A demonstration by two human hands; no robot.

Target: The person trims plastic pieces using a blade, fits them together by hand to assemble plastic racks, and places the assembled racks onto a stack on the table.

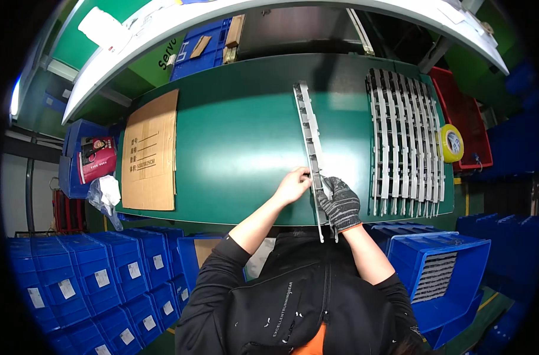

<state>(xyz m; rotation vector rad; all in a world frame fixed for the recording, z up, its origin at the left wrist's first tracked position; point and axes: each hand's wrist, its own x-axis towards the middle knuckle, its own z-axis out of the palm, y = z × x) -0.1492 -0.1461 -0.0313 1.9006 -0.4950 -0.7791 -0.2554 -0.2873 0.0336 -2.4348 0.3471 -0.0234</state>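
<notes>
A long, narrow grey-white strip (310, 127) with dark pieces set along it lies lengthwise over the green table, its near end sticking out past the front edge. My left hand (293, 185) is bare, and its closed fingers pinch at the strip's left edge. Whatever lies between those fingertips is too small to make out. In a dark grey knitted glove, my right hand (342, 204) is closed around the strip's right side near its lower end. Several similar strips (405, 142) lie side by side at the table's right end.
A flat cardboard sheet (149, 154) lies on the left of the green table (240, 136). Yellow tape (451, 143) and a red bin (467, 118) are at the right. Blue crates (106, 275) stack at lower left; another blue crate (467, 272) holding strips stands at lower right.
</notes>
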